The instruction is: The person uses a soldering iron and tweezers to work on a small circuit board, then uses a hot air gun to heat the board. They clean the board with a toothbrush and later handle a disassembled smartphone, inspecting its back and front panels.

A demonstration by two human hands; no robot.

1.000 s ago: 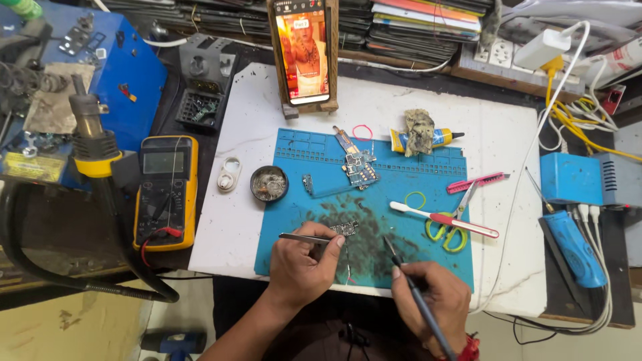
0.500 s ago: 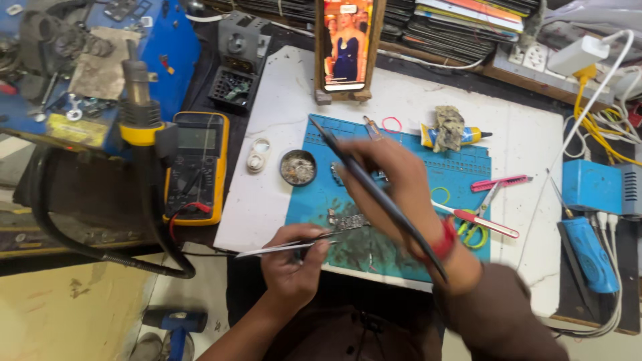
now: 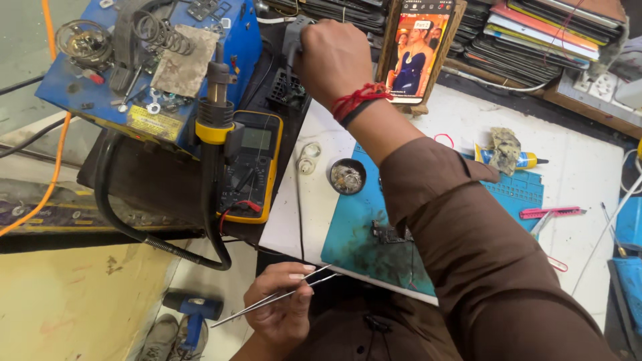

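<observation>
- Head view, nearest item: our left hand (image 3: 281, 311) sits at the lower edge, off the surface, with thumb and fingers pinching a pair of thin metal tweezers (image 3: 274, 299). The tips point toward the blue mat.
- Blue work mat (image 3: 351, 251) on the white surface (image 3: 588, 174). It is smudged dark, and a small circuit board (image 3: 391, 234) lies on it just beside our brown sleeve, untouched by either hand.
- Small round tin (image 3: 346, 177) at the mat's far-left corner, with a pale ring-shaped part (image 3: 306, 160) beside it.
- Yellow-cased multimeter (image 3: 251, 167), rectangular with a grey screen, left of the surface. A black hot-air handle with a yellow collar (image 3: 214, 117) stands in front of it.
- Right side: a pink cutter (image 3: 552, 212), and a yellow-and-blue glue tube (image 3: 511, 157) under a crumpled wad.
- Our right hand (image 3: 331, 57) reaches across to the far edge and is closed around a grey tool handle (image 3: 294, 33) at a dark holder. We judge the tool is being handled at its rest while the board waits.
- Farthest: an upright phone (image 3: 421, 47) with a lit picture, a blue station box (image 3: 150, 67) with a yellow rectangular label, and stacked flat devices (image 3: 535, 33).
</observation>
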